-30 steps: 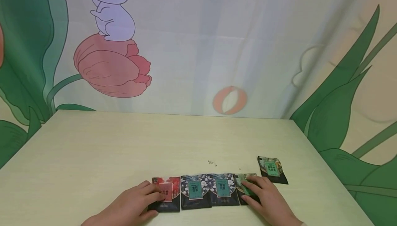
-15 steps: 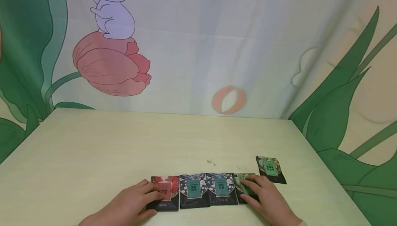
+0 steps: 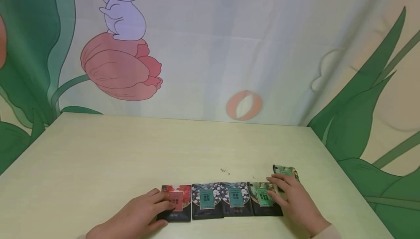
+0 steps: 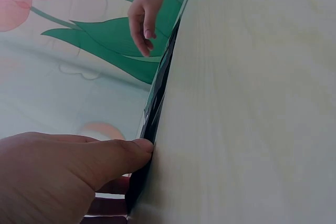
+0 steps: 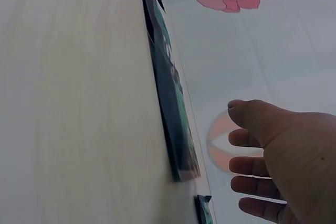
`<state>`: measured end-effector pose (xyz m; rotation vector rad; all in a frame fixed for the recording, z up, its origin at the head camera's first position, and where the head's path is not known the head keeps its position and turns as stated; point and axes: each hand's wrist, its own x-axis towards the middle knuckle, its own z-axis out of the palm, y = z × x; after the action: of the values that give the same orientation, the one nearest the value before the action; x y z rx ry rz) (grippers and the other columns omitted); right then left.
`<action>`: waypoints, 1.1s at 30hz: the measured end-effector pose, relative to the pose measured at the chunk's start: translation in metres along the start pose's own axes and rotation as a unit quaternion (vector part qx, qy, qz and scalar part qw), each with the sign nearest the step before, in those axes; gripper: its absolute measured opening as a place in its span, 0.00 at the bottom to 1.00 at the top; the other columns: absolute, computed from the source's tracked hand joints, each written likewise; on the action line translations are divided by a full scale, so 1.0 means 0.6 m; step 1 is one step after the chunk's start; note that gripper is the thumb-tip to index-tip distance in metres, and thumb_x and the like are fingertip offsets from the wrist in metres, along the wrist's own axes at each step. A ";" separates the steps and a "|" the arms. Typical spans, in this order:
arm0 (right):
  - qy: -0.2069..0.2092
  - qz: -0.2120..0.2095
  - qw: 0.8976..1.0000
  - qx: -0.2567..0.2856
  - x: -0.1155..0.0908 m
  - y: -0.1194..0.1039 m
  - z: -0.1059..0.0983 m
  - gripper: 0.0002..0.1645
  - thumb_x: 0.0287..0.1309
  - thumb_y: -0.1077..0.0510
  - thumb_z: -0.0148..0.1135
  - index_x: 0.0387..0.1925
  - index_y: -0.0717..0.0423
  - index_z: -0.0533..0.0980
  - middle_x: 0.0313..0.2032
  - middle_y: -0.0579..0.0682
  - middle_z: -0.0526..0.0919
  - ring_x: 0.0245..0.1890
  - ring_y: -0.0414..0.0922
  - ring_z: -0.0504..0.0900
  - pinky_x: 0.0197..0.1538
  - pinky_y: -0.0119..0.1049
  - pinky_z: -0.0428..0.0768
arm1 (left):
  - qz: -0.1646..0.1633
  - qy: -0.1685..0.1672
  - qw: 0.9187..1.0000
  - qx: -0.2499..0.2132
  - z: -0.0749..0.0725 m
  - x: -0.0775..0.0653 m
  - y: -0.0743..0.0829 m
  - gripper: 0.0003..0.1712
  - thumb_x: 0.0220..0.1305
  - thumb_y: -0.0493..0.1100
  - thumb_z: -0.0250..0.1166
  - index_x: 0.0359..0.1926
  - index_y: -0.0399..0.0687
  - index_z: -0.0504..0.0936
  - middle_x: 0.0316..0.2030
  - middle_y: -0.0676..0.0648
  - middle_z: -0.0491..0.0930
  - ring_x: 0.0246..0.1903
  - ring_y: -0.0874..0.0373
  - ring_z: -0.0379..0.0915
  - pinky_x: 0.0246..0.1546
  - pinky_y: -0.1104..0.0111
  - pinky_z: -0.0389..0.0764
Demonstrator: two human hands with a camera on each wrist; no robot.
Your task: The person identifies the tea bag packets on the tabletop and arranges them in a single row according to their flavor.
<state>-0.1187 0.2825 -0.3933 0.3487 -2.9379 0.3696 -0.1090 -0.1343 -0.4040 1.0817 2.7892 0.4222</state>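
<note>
Only the wrist views reveal the right hand [image 5: 290, 162] hovering.

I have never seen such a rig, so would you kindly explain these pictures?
There is no machine, just a person's left hand and right hand. The wide view comes from a camera worn on the head, the other two from wrist cameras. On the pale table lie, from left to right, a red packet, two blue floral packets and a green packet in a row; another green packet lies behind, partly hidden by the right hand. The left hand touches the red packet; the right hand hangs above the table, holding nothing.
</note>
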 end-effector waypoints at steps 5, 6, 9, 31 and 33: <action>0.006 0.014 1.000 0.011 0.008 0.021 -0.004 0.26 0.57 0.49 0.65 0.56 0.54 0.78 0.57 0.56 0.76 0.58 0.58 0.73 0.58 0.59 0.72 | 0.015 0.017 1.000 0.010 0.003 0.000 -0.002 0.20 0.60 0.55 0.66 0.52 0.58 0.81 0.48 0.56 0.78 0.44 0.63 0.69 0.44 0.67 0.80; 0.011 0.014 1.000 0.011 0.009 0.025 -0.004 0.26 0.57 0.49 0.66 0.56 0.54 0.78 0.57 0.57 0.76 0.58 0.58 0.73 0.58 0.59 0.72 | 0.016 0.018 1.000 0.011 0.003 0.000 -0.001 0.20 0.60 0.55 0.66 0.52 0.58 0.81 0.47 0.56 0.78 0.44 0.63 0.69 0.43 0.68 0.79; 0.025 0.011 1.000 0.015 0.011 0.038 -0.004 0.25 0.58 0.50 0.66 0.55 0.55 0.78 0.56 0.58 0.76 0.57 0.59 0.73 0.57 0.59 0.72 | 0.021 0.019 0.999 0.017 0.002 0.001 -0.001 0.20 0.59 0.55 0.66 0.52 0.58 0.81 0.47 0.56 0.78 0.44 0.63 0.70 0.44 0.68 0.79; 0.009 0.065 0.998 0.022 0.020 0.092 0.029 0.34 0.61 0.46 0.62 0.61 0.64 0.71 0.63 0.65 0.69 0.63 0.65 0.65 0.61 0.62 0.68 | 0.009 0.024 1.000 0.015 0.000 -0.003 0.000 0.20 0.58 0.54 0.67 0.52 0.60 0.81 0.48 0.57 0.78 0.44 0.63 0.69 0.43 0.68 0.79; 0.007 0.066 0.998 0.019 0.019 0.094 0.030 0.34 0.60 0.46 0.63 0.61 0.64 0.71 0.63 0.65 0.69 0.63 0.65 0.65 0.60 0.62 0.68 | 0.007 0.020 1.000 0.015 -0.001 -0.002 0.001 0.20 0.58 0.55 0.67 0.52 0.60 0.81 0.47 0.57 0.78 0.44 0.63 0.69 0.44 0.67 0.80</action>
<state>-0.1460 0.3287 -0.4213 0.1549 -2.9513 0.4436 -0.1077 -0.1349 -0.4033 1.1120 2.8329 0.4089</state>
